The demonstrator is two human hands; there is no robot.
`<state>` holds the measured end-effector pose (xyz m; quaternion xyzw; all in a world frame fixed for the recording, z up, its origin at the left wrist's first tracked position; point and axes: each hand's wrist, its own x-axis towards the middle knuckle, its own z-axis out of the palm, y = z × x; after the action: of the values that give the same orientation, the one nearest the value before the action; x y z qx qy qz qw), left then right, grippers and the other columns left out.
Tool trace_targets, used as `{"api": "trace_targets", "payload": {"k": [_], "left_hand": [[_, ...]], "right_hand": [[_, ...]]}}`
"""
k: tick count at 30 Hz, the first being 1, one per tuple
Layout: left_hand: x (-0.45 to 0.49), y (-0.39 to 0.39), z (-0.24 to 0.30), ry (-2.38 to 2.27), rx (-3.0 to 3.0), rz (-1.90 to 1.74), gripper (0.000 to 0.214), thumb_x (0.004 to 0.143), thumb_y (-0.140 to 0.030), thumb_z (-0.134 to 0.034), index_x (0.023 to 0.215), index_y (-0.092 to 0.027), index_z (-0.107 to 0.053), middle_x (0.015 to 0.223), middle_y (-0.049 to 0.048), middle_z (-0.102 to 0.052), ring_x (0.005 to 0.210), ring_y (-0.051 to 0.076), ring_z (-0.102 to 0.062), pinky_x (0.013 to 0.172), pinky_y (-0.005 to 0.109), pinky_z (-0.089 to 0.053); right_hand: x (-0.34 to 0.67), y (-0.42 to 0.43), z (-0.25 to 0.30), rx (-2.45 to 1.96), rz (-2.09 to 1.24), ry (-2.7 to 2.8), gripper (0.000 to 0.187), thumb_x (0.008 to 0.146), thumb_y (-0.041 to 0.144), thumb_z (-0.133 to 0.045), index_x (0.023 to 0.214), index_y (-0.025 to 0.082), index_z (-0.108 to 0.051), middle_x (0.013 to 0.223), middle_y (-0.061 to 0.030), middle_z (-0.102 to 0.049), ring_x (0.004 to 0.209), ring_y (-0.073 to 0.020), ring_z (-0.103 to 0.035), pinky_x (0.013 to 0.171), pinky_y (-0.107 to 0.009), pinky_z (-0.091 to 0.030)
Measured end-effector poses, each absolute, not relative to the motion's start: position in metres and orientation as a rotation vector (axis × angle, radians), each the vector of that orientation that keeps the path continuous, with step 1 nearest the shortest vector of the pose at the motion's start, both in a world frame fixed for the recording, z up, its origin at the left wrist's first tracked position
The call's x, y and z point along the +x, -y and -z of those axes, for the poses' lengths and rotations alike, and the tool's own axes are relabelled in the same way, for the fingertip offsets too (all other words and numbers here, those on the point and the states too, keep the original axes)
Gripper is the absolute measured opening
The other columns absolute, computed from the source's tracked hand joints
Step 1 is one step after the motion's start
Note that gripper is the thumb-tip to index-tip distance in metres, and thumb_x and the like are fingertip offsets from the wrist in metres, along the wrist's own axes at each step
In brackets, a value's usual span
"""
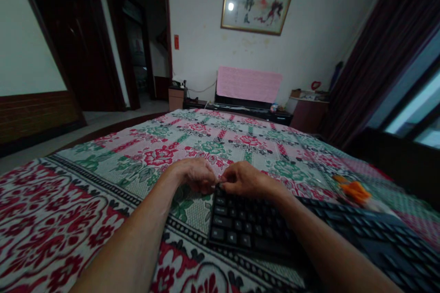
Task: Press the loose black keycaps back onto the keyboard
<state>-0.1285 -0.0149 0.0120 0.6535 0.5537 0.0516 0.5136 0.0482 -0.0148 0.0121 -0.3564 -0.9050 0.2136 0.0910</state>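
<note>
A black keyboard (237, 229) lies on the flowered cover, running off to the right under my right forearm. At its far left corner my two hands come together with fingertips almost touching. My left hand (197, 176) is closed, its fingers curled just off the keyboard's left edge. My right hand (245, 178) is closed in a pinch above the top row of keys. A tiny pale bit shows between the fingertips, too small to name. The fingers hide most of that corner.
Right of the hands, a bright orange bunched item (355, 191) lies behind the keyboard. The flowered cover (213, 146) stretches toward a low dark cabinet (237, 106), where a pink cloth (249, 83) drapes over something. Dark curtains (371, 50) hang at the right.
</note>
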Motion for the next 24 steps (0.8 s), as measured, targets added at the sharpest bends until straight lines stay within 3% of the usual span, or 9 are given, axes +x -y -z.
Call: {"api": "trace_targets", "payload": {"k": [7,16,24], "left_hand": [[-0.129,0.014,-0.008,-1.316,1.569,-0.017,0.019,0.058,-0.032,-0.053,0.061,-0.014,-0.057,0.06,0.0039,-0.059,0.05,0.012,-0.054,0.043,0.022,-0.04],[-0.124,0.009,0.006,-1.227,1.439,-0.29,0.019,0.059,-0.031,-0.053,0.06,-0.012,-0.056,0.052,0.0018,-0.055,0.045,0.009,-0.05,0.041,0.018,-0.035],[-0.133,0.009,0.01,-1.068,1.383,-0.339,0.018,0.056,-0.028,-0.056,0.066,-0.012,-0.057,0.059,0.0031,-0.059,0.054,0.011,-0.055,0.043,0.018,-0.035]], "right_hand": [[0.053,0.016,-0.021,-1.184,-0.717,2.611,0.023,0.071,0.029,-0.039,0.059,0.013,-0.051,0.052,0.002,-0.041,0.047,-0.0066,-0.031,0.042,-0.019,-0.024],[0.07,0.006,-0.024,-1.133,-1.441,2.153,0.027,0.071,0.041,-0.046,0.068,0.015,-0.053,0.056,0.0035,-0.042,0.048,-0.0054,-0.031,0.045,-0.018,-0.024],[0.071,0.006,-0.02,-1.238,-1.233,2.259,0.029,0.066,0.043,-0.051,0.076,0.018,-0.061,0.06,0.0026,-0.051,0.049,-0.0056,-0.036,0.046,-0.019,-0.027]]}}
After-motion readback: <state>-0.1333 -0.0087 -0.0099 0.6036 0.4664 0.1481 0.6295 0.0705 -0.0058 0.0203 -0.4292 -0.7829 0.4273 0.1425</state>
